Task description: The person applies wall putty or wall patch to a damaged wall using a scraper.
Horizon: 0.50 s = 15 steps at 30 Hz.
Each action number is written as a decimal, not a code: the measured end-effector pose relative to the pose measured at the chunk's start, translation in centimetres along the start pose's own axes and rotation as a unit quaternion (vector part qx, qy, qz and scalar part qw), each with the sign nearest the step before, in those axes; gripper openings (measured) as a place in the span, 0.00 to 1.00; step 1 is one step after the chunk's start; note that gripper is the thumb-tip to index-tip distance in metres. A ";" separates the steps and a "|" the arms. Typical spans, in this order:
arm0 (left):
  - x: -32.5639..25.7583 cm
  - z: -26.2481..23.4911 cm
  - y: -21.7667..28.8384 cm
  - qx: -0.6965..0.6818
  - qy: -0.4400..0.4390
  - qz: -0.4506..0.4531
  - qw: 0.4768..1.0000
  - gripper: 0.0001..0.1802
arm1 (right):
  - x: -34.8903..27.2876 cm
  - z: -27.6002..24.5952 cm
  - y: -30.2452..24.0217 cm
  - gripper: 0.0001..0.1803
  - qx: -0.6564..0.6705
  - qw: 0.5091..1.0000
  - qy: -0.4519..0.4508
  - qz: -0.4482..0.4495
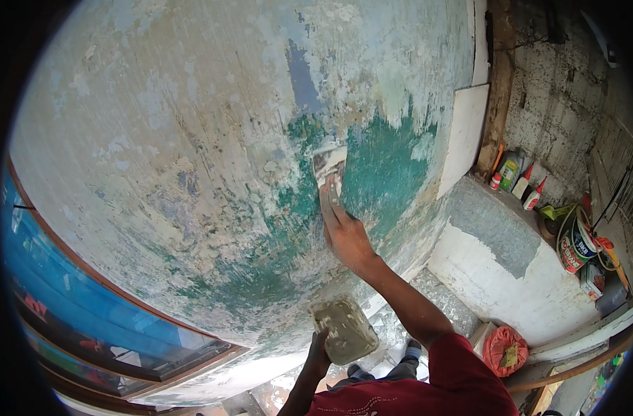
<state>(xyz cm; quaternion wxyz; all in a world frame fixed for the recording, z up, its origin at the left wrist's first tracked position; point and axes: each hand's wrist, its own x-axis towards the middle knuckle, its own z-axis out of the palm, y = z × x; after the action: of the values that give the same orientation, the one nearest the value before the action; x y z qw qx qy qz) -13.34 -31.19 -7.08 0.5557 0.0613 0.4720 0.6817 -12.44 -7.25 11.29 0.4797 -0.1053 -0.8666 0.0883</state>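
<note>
My right hand (350, 239) reaches up to the wall. Its fingers press on a putty knife (330, 163), whose wide blade is smeared with whitish filler and lies on the wall or very close to it. Around the blade, the old wall (212, 139) shows patches of green, pale blue and grey, with peeling, scratched paint. Lower down, my left hand (318, 356) grips the side of a rectangular tub (372, 340). Grey-beige putty (345, 328) coats the tub's inside. Part of my left hand's grip is hidden by the tub.
A glass-fronted cabinet (122, 305) with brown frames stands at lower left. On a ledge (517, 243) to the right are several bottles (522, 182) and a paint bucket (575, 243). A red bag (505, 351) sits below it. My feet (412, 347) are on the floor beneath the tub.
</note>
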 end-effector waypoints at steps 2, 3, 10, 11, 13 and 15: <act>-0.3 0.2 0.7 0.008 -0.012 -0.009 1.000 0.34 | -0.8 -1.7 -0.9 0.41 0.002 1.000 -0.012 0.007; -0.4 0.5 0.9 0.015 -0.025 -0.014 0.999 0.35 | -1.2 -3.6 -1.5 0.41 0.054 0.998 -0.040 0.011; 0.3 1.7 0.3 0.020 -0.039 -0.060 0.997 0.32 | 0.4 -7.1 -1.7 0.39 0.062 0.998 0.012 -0.001; 0.2 1.9 0.2 0.021 -0.041 -0.060 0.997 0.32 | 0.9 -6.8 -1.5 0.39 0.061 0.998 0.012 -0.002; -0.1 2.5 0.2 0.012 -0.042 -0.051 0.998 0.32 | 1.6 -6.3 -1.4 0.42 0.013 0.999 -0.036 -0.015; -0.3 2.3 0.0 0.005 -0.043 -0.038 0.998 0.32 | 0.8 -5.8 -1.5 0.42 0.018 0.998 -0.053 -0.011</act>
<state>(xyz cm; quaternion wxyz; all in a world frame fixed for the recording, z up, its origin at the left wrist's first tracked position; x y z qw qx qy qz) -11.86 -30.08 -5.67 0.6008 0.0757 0.4532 0.6541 -8.07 -8.13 15.39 0.4360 -0.0819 -0.8901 0.1042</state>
